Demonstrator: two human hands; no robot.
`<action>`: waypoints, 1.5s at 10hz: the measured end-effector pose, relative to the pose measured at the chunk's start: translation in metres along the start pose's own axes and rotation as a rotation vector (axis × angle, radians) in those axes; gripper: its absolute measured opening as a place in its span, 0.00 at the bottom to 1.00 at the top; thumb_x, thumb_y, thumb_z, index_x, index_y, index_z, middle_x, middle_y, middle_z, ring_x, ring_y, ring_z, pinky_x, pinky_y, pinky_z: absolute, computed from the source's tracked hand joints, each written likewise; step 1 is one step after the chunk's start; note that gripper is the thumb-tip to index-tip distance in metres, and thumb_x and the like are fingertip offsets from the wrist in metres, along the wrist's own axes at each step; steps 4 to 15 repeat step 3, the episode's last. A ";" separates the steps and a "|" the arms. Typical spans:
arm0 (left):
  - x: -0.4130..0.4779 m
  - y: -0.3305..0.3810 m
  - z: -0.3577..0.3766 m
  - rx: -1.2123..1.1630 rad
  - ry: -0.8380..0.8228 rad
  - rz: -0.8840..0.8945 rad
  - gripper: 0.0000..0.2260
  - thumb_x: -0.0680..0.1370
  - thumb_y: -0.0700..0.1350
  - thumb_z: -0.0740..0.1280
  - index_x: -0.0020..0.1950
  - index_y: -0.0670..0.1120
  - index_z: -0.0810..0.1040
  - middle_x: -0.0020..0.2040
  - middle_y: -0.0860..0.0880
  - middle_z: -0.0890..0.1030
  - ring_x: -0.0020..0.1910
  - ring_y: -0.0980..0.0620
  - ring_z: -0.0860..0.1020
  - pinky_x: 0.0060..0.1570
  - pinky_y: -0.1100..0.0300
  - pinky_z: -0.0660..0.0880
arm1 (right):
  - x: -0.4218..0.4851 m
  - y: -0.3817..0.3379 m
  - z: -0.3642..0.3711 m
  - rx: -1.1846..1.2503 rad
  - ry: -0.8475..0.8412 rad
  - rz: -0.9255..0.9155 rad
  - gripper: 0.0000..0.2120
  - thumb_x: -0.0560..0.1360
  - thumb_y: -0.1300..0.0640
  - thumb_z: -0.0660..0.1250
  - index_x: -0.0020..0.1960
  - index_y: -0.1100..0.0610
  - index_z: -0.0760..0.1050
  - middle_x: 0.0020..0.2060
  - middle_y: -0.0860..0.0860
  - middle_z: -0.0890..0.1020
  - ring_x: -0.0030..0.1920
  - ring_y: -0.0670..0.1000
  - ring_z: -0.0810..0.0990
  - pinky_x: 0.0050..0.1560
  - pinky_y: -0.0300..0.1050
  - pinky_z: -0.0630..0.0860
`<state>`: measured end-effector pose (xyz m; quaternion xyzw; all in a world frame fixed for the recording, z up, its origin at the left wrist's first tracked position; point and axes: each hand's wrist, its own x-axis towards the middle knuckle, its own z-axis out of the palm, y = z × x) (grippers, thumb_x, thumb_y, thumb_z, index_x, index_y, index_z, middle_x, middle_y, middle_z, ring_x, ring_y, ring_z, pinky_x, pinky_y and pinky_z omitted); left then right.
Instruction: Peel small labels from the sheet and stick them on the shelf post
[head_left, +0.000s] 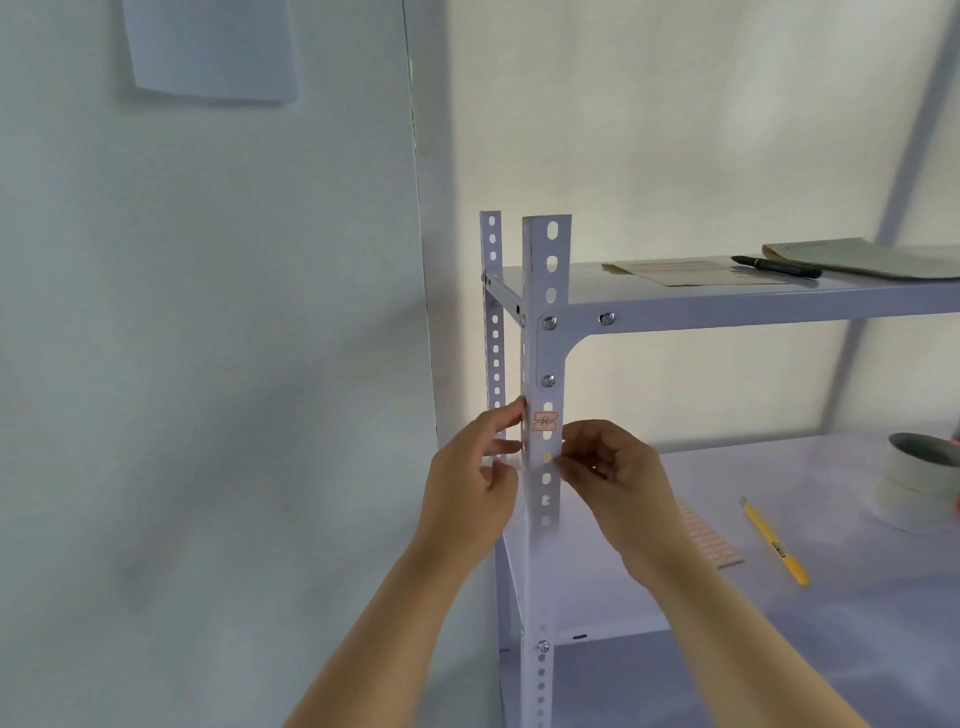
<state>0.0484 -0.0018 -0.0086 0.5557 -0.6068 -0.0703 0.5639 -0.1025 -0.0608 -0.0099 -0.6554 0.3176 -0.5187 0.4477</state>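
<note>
The white slotted shelf post (546, 291) stands in the middle of the view. Two small red-bordered labels (545, 421) are stuck on it, one right above the other, with a handwritten mark across them. My left hand (475, 483) touches the post's left edge with its fingertips beside the labels. My right hand (610, 473) sits at the post's right edge just below the labels, fingers pinched together against the post. I cannot tell whether a label is between them. The label sheet (706, 540) lies on the lower shelf, partly hidden behind my right forearm.
A yellow utility knife (774, 543) and tape rolls (919, 480) lie on the lower shelf (831, 597). The upper shelf (753, 304) carries papers (691, 271), a black pen (776, 266) and a notebook (862, 257). A wall is on the left.
</note>
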 end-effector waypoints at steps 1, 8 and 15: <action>-0.005 0.003 -0.001 0.137 0.025 0.010 0.28 0.73 0.29 0.60 0.66 0.55 0.76 0.59 0.59 0.82 0.51 0.56 0.82 0.50 0.60 0.80 | -0.010 0.000 -0.002 -0.093 0.022 0.022 0.12 0.74 0.66 0.68 0.47 0.49 0.81 0.41 0.45 0.86 0.41 0.47 0.83 0.46 0.40 0.79; -0.025 0.030 0.006 0.363 0.105 0.072 0.21 0.74 0.33 0.64 0.62 0.52 0.78 0.60 0.54 0.81 0.51 0.51 0.82 0.46 0.56 0.80 | -0.028 -0.011 -0.014 -0.269 0.054 -0.077 0.11 0.76 0.63 0.67 0.55 0.51 0.78 0.46 0.44 0.84 0.45 0.40 0.82 0.44 0.34 0.78; -0.025 0.030 0.006 0.363 0.105 0.072 0.21 0.74 0.33 0.64 0.62 0.52 0.78 0.60 0.54 0.81 0.51 0.51 0.82 0.46 0.56 0.80 | -0.028 -0.011 -0.014 -0.269 0.054 -0.077 0.11 0.76 0.63 0.67 0.55 0.51 0.78 0.46 0.44 0.84 0.45 0.40 0.82 0.44 0.34 0.78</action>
